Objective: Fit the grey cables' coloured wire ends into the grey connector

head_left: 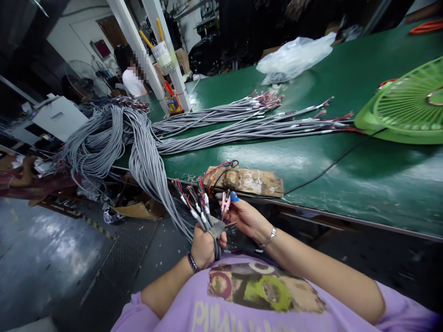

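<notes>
L hand's [203, 246] grip full of grey cables [207, 224]; R hand's [247, 218] pinching pink clip [225, 203]; wood block [259, 182] ctr, green fan [404, 108] upper R; shirt lettering [221, 317] unclear.

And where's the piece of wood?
In the head view, the piece of wood is near the middle, at the near edge of the green table, between the right hand and grey cables lying there.

Glare is thrown on the counter [398, 189] and floor [69, 249]; the background is sunk in shadow, the edges stretched.
</notes>
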Demonstrator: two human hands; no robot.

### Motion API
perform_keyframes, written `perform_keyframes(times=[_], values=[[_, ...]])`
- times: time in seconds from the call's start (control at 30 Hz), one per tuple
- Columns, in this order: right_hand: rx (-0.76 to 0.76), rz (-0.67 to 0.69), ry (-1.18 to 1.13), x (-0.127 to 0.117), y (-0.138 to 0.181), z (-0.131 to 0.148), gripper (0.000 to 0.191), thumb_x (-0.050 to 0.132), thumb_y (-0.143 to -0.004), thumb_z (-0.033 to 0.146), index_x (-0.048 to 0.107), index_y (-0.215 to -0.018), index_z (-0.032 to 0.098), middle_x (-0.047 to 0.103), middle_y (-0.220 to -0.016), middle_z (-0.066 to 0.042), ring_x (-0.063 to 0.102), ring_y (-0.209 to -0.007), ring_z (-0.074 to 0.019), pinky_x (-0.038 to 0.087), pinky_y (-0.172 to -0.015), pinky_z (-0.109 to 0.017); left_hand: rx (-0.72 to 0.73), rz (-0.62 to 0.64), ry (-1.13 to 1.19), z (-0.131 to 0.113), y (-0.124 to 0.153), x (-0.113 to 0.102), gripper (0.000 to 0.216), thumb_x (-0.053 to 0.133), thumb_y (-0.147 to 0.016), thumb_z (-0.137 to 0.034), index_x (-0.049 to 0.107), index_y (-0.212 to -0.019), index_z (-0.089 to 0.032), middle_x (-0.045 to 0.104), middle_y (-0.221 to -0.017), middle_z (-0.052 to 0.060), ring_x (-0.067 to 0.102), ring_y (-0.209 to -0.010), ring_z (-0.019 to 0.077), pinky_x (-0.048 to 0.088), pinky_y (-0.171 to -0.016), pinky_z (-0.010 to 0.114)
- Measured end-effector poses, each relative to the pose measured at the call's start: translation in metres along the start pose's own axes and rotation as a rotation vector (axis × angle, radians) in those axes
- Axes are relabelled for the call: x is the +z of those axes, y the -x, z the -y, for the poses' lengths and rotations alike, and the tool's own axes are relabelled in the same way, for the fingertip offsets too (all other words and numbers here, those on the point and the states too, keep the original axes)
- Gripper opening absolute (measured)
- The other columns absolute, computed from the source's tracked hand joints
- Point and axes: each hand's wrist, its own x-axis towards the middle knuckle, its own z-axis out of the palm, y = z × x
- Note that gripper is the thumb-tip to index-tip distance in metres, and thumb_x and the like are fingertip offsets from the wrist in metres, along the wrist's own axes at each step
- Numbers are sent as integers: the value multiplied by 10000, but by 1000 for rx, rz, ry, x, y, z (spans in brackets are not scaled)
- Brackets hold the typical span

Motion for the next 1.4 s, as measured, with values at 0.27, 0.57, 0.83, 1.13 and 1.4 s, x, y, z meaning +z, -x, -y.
perform_keyframes(times=[0.27, 0.57, 0.83, 1.13, 1.4], values=[[48, 9, -23, 1, 3, 1, 276, 715, -693, 439, 681, -777, 178, 664, -703, -12, 567, -591, -102, 466, -559, -222, 12, -15, -13, -1, 2, 1, 289, 668, -683, -344, 526, -527, -146, 523, -411, -24, 427, -336, 65, 349, -367, 185], [42, 49, 58, 2, 11, 4, 248, 699, -724, 399, 679, -835, 178, 648, -712, -17, 568, -615, -104, 466, -562, -213, 48, -33, -46, 3, 10, -6, 346, 651, -716, -398, 546, -510, -141, 522, -412, -10, 432, -345, 69, 335, -379, 189], [28, 40, 61, 7, 14, 5, 309, 743, -664, 416, 678, -823, 159, 634, -658, -8, 537, -566, -101, 415, -506, -216, 53, -49, -26, 1, 2, 2, 337, 647, -712, -391, 538, -509, -145, 533, -421, -7, 450, -362, 75, 356, -392, 192], [7, 53, 97, 7, 12, 9, 272, 762, -641, 403, 668, -730, 164, 634, -639, -7, 518, -560, -110, 404, -554, -249, 16, -66, -27, -1, -2, 8, 289, 657, -675, -371, 536, -537, -148, 529, -419, -19, 443, -349, 73, 353, -383, 195], [-2, 60, 118, 8, 13, 9, 271, 749, -654, 417, 661, -713, 167, 627, -641, 0, 511, -569, -109, 390, -570, -256, -2, -82, 2, -1, 0, 6, 286, 661, -671, -376, 532, -554, -149, 536, -422, -20, 448, -349, 75, 356, -388, 197]])
